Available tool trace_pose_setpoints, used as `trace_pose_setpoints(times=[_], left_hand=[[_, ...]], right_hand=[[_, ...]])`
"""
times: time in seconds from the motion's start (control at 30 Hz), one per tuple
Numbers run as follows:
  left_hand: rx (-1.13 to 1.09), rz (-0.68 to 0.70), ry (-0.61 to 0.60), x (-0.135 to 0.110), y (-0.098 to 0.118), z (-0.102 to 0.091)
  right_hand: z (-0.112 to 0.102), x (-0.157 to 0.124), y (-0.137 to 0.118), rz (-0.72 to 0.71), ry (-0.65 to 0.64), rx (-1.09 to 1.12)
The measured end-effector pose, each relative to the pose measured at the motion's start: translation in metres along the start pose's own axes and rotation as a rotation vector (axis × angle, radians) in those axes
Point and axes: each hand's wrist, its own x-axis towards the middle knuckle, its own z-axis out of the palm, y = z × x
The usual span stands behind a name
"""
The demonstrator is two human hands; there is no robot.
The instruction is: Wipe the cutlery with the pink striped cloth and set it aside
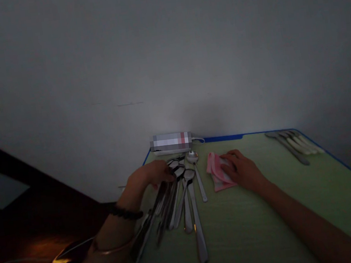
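My left hand (158, 172) is over the top left of a pile of metal cutlery (177, 205), with its fingers curled down among the spoon heads. What lies between those fingertips is hidden. Several spoons and other pieces lie in the pile, their handles toward me. One spoon (198, 175) lies at its right side, bowl away from me. To the right, a folded pink and white cloth (220, 173) rests flat on the table. My right hand (241, 169) grips its right side, with thumb and fingers bent over it.
A light green table (253, 228) with a blue edge meets a grey wall. At its back left stands a white box (170, 144) with a cable. Several forks and knives, some with pale handles (303, 144), lie at the back right. Dark floor shows at left.
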Motion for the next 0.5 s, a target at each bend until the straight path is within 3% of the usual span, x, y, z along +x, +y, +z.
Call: trace_pose_setpoints(times=[0.2,0.5], left_hand=[[-0.024,0.067,0.057,-0.007,-0.009,-0.012],[0.100,-0.039,0.123,-0.010,-0.018,-0.012]], right_hand=[[0.002,0.000,0.003,0.002,0.008,0.002],[0.001,0.000,0.001,0.003,-0.003,-0.011]])
